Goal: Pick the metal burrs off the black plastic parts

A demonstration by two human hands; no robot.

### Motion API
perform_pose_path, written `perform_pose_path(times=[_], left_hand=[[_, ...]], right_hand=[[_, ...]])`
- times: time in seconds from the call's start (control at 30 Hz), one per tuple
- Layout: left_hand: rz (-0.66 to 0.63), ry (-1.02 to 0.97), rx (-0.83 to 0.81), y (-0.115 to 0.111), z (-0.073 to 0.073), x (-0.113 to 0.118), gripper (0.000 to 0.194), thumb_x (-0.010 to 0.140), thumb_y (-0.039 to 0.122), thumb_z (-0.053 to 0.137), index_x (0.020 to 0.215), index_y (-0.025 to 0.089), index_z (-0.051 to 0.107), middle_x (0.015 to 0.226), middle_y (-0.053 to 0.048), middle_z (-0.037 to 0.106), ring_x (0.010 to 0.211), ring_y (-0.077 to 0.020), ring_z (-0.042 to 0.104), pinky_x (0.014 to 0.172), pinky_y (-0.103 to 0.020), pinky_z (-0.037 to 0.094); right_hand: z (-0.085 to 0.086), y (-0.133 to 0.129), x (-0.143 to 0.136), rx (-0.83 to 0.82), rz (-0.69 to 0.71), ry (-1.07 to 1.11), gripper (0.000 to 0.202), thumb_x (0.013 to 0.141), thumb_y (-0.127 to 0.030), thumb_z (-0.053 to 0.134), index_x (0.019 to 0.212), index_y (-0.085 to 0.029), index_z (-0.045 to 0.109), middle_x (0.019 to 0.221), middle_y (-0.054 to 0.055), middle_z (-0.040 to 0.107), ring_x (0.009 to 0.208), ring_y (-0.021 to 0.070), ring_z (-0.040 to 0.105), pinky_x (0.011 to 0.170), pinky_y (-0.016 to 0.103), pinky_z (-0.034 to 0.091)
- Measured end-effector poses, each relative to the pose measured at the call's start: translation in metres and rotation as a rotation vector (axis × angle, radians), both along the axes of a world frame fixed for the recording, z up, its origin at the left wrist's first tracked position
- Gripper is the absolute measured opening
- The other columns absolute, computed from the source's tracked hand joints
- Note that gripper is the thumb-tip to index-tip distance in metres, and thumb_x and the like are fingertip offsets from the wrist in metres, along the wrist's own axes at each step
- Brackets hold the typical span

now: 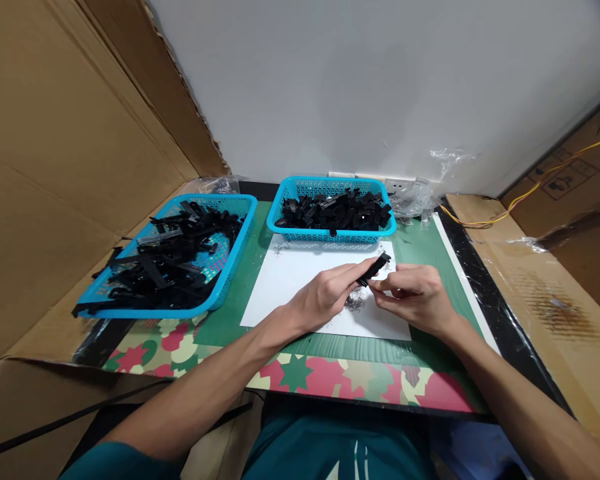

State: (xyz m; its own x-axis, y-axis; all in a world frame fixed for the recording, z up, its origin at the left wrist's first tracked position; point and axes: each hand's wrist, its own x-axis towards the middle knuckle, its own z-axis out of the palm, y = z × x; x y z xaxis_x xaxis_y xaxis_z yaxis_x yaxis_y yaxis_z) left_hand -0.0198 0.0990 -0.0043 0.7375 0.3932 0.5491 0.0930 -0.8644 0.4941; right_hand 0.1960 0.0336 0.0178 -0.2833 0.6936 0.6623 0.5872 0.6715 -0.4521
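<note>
My left hand (pixel 330 290) is closed around a small black plastic part (pixel 376 268), tilted up to the right above a white sheet (pixel 280 287). At the part's lower end, my right hand (pixel 413 293) pinches with thumb and forefinger. Whatever sits between those fingertips is too small to make out. Beneath the hands lies a little heap of tiny dark metal-looking pieces (pixel 354 301), and more of them are scattered on the sheet near its far corners.
Behind the sheet stands a blue basket (pixel 331 236) of black plastic parts. A larger blue basket (pixel 240 250) at the left holds longer black parts. Cardboard (pixel 70 100) walls the left side. Yellow and red wires (pixel 510 207) run along the right, near clear plastic wrap (pixel 415 200).
</note>
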Motion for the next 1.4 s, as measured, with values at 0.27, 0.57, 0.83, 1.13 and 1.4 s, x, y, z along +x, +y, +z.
perform_pose_path(times=[0.27,0.57,0.83,1.13,1.4], left_hand=[[-0.018,0.059,-0.095,0.003,0.004,-0.005,0.065,0.099,0.004,0.047,0.161,0.023,0.041,0.125,-0.01,0.075,0.106,-0.0234,0.075,0.088,-0.033,0.062],[0.04,0.052,-0.274,-0.003,0.01,0.007,0.042,0.105,0.016,0.045,0.142,0.018,0.062,0.12,-0.012,0.074,0.107,-0.0248,0.069,0.093,-0.038,0.057],[0.098,0.076,-0.253,-0.003,0.015,0.005,0.041,0.108,0.034,0.052,0.147,0.023,0.057,0.14,-0.012,0.068,0.124,-0.0276,0.063,0.105,-0.044,0.051],[0.277,0.014,-0.137,-0.001,0.009,0.007,0.016,0.099,0.029,0.07,0.11,0.018,0.073,0.107,-0.006,0.079,0.1,-0.0228,0.071,0.093,-0.04,0.05],[0.291,0.08,-0.138,0.002,0.001,0.01,0.015,0.09,0.02,0.077,0.105,0.019,0.077,0.097,-0.004,0.081,0.09,-0.0224,0.073,0.087,-0.039,0.051]], right_hand=[[0.0,0.0,0.004,-0.161,0.052,0.074,0.014,0.095,-0.024,0.072,0.088,-0.019,0.083,0.059,0.0,0.069,0.046,0.0088,0.047,0.049,0.024,0.039],[0.011,-0.002,0.009,-0.261,-0.046,0.17,0.033,0.092,-0.033,0.078,0.123,-0.021,0.076,0.055,-0.008,0.046,0.049,0.0107,0.033,0.046,0.025,0.03],[-0.007,0.01,0.017,0.099,-0.113,-0.05,0.013,0.099,-0.024,0.071,0.092,-0.023,0.082,0.06,-0.001,0.071,0.046,0.0107,0.044,0.052,0.029,0.033],[-0.006,0.008,0.018,-0.103,-0.137,-0.132,0.017,0.101,-0.031,0.066,0.108,-0.021,0.078,0.077,0.004,0.077,0.06,0.0161,0.058,0.06,0.029,0.043],[-0.003,0.012,0.021,-0.287,-0.045,-0.063,0.035,0.112,-0.03,0.04,0.123,-0.024,0.072,0.1,0.009,0.066,0.091,0.0236,0.063,0.082,0.038,0.05]])
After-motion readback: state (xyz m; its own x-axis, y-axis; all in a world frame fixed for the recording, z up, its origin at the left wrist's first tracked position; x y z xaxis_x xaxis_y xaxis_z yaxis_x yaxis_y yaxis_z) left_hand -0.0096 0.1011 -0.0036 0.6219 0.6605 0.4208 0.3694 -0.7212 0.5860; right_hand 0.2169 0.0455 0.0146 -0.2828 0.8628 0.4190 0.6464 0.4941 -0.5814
